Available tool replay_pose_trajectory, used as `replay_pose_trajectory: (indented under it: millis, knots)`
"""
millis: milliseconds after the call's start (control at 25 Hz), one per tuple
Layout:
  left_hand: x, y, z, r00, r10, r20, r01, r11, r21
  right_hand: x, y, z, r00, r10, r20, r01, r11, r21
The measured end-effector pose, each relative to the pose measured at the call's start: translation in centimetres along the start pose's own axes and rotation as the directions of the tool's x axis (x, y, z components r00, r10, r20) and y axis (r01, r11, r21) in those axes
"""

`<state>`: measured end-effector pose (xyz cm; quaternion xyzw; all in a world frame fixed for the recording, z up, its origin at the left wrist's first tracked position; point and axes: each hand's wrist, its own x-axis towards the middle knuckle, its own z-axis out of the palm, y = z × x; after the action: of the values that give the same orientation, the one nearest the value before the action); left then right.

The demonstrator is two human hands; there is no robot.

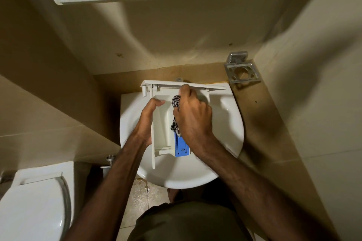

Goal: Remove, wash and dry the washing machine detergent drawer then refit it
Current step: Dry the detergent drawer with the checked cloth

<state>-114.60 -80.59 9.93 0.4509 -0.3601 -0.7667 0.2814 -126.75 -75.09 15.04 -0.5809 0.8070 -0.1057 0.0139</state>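
Basin (231,123) of white ceramic lay beneath the detergent drawer (162,123), which the left hand (147,121) gripped by its side wall while the right hand (193,117), clenched on a checked cloth (175,101), wiped inside; a slackened grip might have dropped it.

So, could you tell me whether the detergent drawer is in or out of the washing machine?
Out: the detergent drawer is over the sink, left hand steadying it, right hand pressing a checked cloth inside.
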Motion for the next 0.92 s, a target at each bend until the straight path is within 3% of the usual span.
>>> replay_pose_trajectory:
  millis: [160,440,720,800,920]
  knots:
    - [0.0,0.4,-0.8,0.999,-0.005,-0.032,0.004,1.000,-0.028,-2.0,2.0,-0.8,0.989,-0.147,-0.018,0.148,0.988,0.035]
    - [-0.3,0.6,0.3,0.996,0.076,-0.047,-0.074,0.995,0.061,-1.8,1.3,0.0,0.964,-0.216,0.158,0.228,0.971,-0.066]
    - [0.1,0.6,0.0,0.990,0.132,-0.048,-0.126,0.986,0.107,-0.3,-0.3,-0.3,0.971,-0.121,0.207,0.111,0.992,0.059]
    - [0.0,0.5,0.1,0.992,0.122,-0.039,-0.118,0.989,0.084,-0.3,0.6,-1.0,0.958,-0.129,0.256,0.091,0.984,0.154]
    - [0.0,0.0,0.3,0.994,0.107,-0.020,-0.106,0.992,0.067,-1.4,2.1,-1.5,0.944,-0.140,0.299,0.099,0.984,0.148]
